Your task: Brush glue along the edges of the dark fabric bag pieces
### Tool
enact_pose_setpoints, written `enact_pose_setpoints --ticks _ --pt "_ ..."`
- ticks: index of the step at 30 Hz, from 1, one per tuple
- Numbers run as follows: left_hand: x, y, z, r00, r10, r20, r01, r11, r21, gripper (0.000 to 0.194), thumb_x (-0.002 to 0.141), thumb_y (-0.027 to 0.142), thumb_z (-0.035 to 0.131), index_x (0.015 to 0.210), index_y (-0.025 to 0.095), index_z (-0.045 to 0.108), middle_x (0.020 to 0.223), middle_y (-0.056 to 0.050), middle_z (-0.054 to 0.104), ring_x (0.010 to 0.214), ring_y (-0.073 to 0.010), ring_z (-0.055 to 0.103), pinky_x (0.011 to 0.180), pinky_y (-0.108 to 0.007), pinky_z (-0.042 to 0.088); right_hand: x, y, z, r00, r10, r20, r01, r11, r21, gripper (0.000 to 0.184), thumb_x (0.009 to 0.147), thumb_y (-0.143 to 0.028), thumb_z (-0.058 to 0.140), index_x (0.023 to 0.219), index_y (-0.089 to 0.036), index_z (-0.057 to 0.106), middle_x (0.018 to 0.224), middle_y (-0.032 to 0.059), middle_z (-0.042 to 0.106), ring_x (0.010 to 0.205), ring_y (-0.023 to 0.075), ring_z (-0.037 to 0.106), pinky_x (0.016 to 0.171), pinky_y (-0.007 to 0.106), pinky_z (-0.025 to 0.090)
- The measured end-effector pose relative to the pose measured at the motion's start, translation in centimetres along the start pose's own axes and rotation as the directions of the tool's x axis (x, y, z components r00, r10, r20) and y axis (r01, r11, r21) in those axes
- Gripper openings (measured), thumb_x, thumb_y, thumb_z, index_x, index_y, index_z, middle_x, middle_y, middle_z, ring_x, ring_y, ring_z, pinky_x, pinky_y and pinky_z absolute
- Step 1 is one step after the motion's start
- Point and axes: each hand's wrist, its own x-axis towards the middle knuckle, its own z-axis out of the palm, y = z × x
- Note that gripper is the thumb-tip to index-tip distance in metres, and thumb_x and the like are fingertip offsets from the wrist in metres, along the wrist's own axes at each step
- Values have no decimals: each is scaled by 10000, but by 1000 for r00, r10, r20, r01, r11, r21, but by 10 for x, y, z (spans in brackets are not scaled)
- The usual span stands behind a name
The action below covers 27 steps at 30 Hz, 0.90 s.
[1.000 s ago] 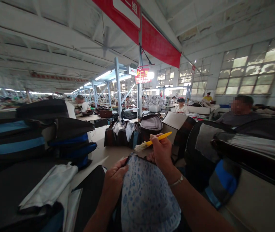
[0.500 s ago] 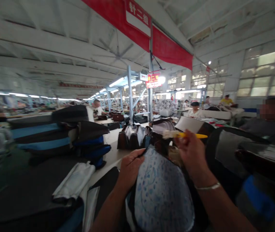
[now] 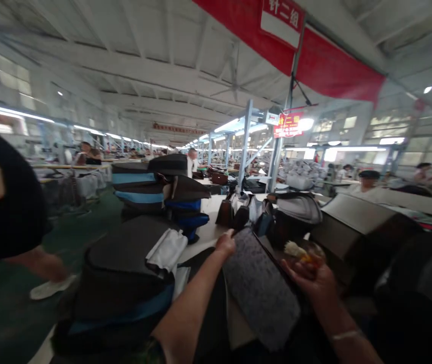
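My left hand is closed on the far left edge of a dark bag piece with a grey, speckled flat side. This piece lies slantwise in front of me, its speckled side facing up. Over its right edge, my right hand holds a brush with pale bristles and a yellow handle. Motion smears the brush and the fingers around it. The bristles are apart from the speckled side. A bracelet circles the right wrist.
Dark bag bodies with blue bands are stacked at left, near a larger dark bag bearing a white packet. Small bag pieces stand beyond my hands. A grey-topped bag sits right. A person walks at far left.
My view has swung left. The bag piece now shows a grey speckled side instead of the pale, blue-marked one. My right hand with the brush is lower, and a walking person appears at left.
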Motion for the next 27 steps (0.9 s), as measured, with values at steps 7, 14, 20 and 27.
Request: enact_pose_setpoints --ticks 7,14,20,27 --pt "-93 -8 43 993 106 44 -103 992 -74 353 915 228 502 1246 138 584 1282 -121 618 1215 -224 564 1068 -376 415 -2 13 -1 999 -3 -44 6 997 73 372 878 -276 563 618 -200 308 449 -127 342 384 53 268 888 475 546" --pt "-181 -23 142 969 236 -75 -239 970 -47 612 760 341 694 1306 102 558 1279 -196 567 1198 -352 539 1021 -497 445 -8 37 11 999 -33 -36 34 999 10 386 893 -277 511 603 -202 267 420 -130 316 368 49 207 821 420 555" --pt "-156 -20 118 946 312 -91 -324 931 -169 271 950 341 441 960 191 667 922 -80 644 904 -232 625 857 -369 509 -31 -14 31 978 -208 24 209 975 -77 423 862 -286 607 593 -194 294 425 -124 360 354 33 215 716 301 554" --pt "-138 -15 45 949 312 -51 -315 918 -243 331 926 366 517 1179 197 647 1138 -61 682 1070 -234 630 956 -353 478 -67 -10 76 853 -467 233 522 769 -369 348 717 -312 819 670 -171 505 472 -93 431 412 44 335 427 168 327"
